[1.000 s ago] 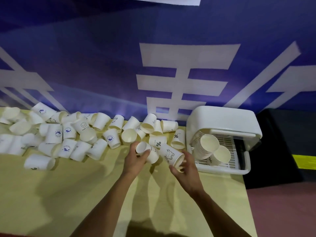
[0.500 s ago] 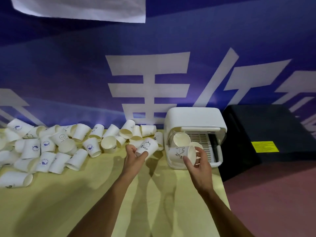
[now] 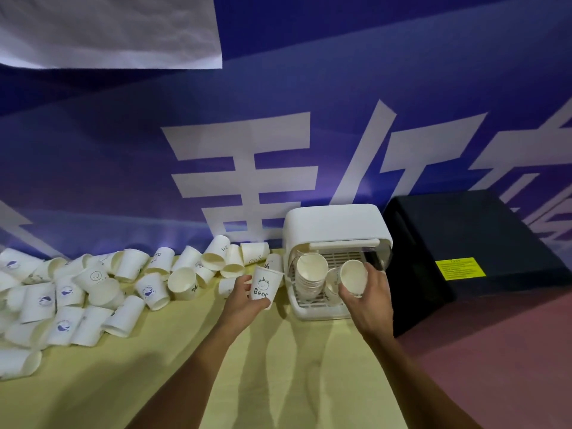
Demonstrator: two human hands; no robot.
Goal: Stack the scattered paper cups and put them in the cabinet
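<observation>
Your left hand [image 3: 243, 300] grips the Bear cup [image 3: 266, 286]: white, upright, bear face printed, just left of the cabinet [image 3: 335, 222]. Your right hand [image 3: 370, 301] curls round a plain cup [image 3: 353, 276], mouth toward you, at the cabinet opening beside a nested stack [image 3: 310, 275]. Loose cups [image 3: 102, 292] lie tumbled leftward on the yellow table [image 3: 154, 382].

Person, two arms in view. Left hand [image 3: 244, 297] bare, back of hand toward camera. Left forearm [image 3: 198, 366] bare, slim, uncovered from wrist down to frame edge. Right hand [image 3: 368, 300] bare, knuckles showing. Right forearm [image 3: 408, 376] bare, uncovered to frame edge likewise. Fingers [image 3: 243, 281] bare. Dim light: nails, fine marks too small to tell.
</observation>
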